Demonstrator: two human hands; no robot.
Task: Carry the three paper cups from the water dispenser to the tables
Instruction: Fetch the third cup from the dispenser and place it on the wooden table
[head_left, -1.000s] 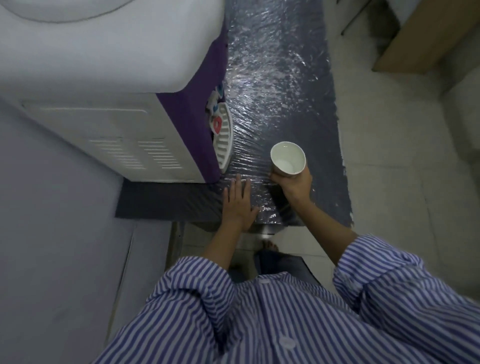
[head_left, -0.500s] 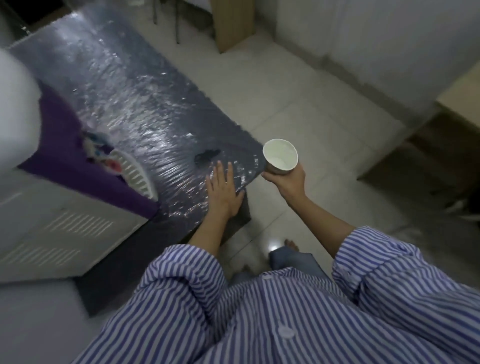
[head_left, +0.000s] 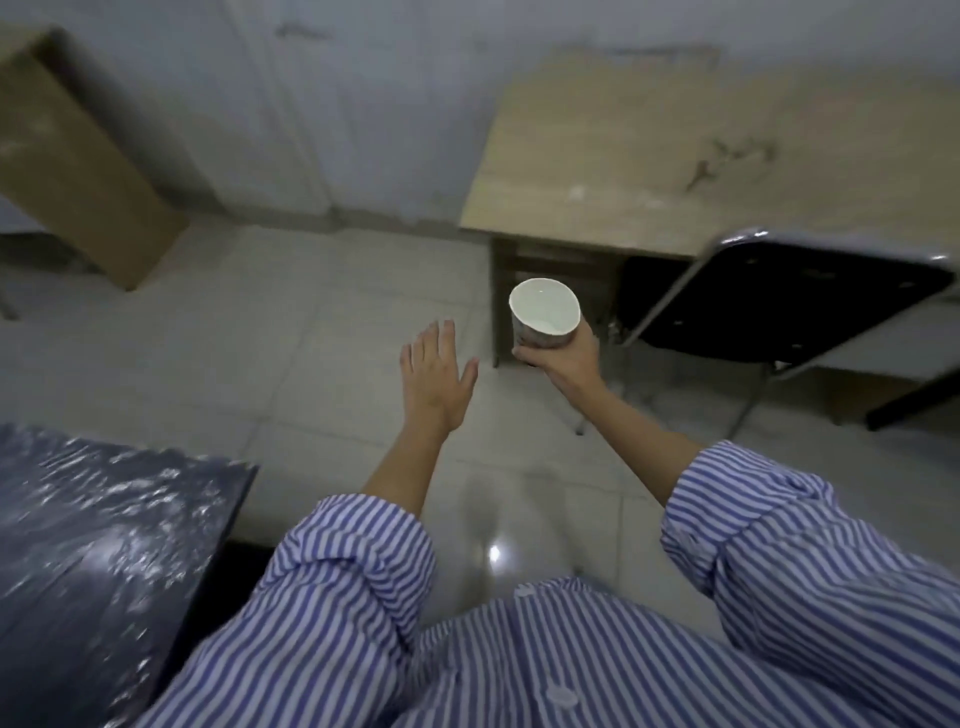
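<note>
A white paper cup is held upright in my right hand, which grips it from below and behind; a little liquid shows at its bottom. The cup hovers over the tiled floor, in front of the near left corner of a light wooden table. My left hand is raised flat beside it, fingers apart and holding nothing. The water dispenser and any other cups are out of view.
A black folding chair stands against the wooden table on the right. A second wooden table is at the far left. A dark surface wrapped in shiny plastic fills the lower left. Pale floor tiles lie between.
The view has swung right, away from the water dispenser, which has left the frame. My left hand has lifted off the plastic-wrapped surface. The cup has stayed in my right hand, now near the wooden table.
</note>
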